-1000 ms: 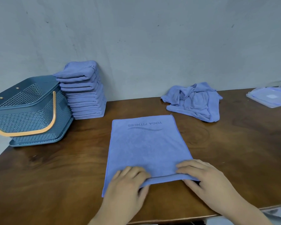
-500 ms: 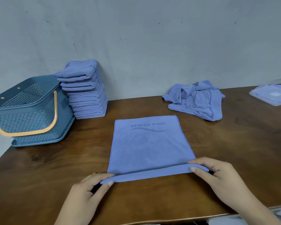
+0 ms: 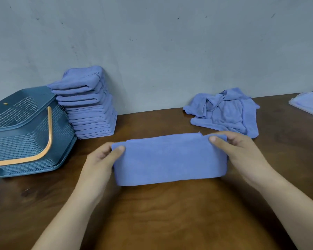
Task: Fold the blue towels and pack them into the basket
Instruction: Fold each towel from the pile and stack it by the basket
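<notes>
A blue towel (image 3: 170, 159) lies folded in half on the brown table (image 3: 170, 213), its doubled edge at the far side. My left hand (image 3: 101, 159) pinches its far left corner with the thumb on top. My right hand (image 3: 237, 150) pinches the far right corner the same way. A tall stack of folded blue towels (image 3: 90, 107) stands against the wall at the left. Beside it sits the blue perforated basket (image 3: 22, 130) with an orange handle (image 3: 43, 147). A crumpled pile of blue towels (image 3: 226, 112) lies at the back right.
A clear plastic lid or container (image 3: 309, 103) lies at the table's far right edge. A grey wall (image 3: 170, 51) runs along the back of the table. The table's left edge ends just past the basket.
Both hands lifted the towel's near edge and carried it away from me onto the far edge, folding the towel in half. The printed logo is now covered.
</notes>
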`<action>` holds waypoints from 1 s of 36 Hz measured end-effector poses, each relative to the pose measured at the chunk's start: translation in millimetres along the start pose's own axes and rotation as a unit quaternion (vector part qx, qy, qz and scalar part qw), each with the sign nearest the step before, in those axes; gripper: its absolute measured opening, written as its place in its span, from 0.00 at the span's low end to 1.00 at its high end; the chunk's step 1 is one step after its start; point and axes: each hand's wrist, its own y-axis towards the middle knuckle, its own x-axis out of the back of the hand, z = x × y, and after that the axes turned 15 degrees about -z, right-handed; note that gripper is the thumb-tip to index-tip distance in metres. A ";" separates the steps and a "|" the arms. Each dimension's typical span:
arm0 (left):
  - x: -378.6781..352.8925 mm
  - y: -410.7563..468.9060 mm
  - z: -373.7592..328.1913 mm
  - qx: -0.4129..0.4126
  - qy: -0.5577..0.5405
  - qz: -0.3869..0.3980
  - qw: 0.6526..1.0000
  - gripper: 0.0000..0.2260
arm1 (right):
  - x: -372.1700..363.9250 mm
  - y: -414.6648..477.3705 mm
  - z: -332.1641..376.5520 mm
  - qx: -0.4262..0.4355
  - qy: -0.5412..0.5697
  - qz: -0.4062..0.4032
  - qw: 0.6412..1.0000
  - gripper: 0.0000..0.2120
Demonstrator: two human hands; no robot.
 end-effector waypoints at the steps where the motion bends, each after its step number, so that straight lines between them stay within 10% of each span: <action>1: -7.4 15.6 -2.4 0.024 -0.012 0.004 1.000 0.17 | -7.4 12.9 -0.4 -0.015 0.005 -0.002 1.000 0.10; 6: -38.4 79.3 9.9 0.119 -0.011 0.002 0.993 0.11 | -37.0 75.1 -26.9 -0.085 -0.029 -0.053 0.995 0.25; 17: -43.7 85.0 48.9 0.014 0.138 -0.038 0.990 0.13 | -37.8 90.9 -84.1 0.019 -0.192 -0.025 0.981 0.10; 36: -39.9 90.1 56.5 0.005 0.157 -0.068 0.985 0.11 | -50.5 104.7 -81.8 0.063 -0.318 -0.043 0.945 0.16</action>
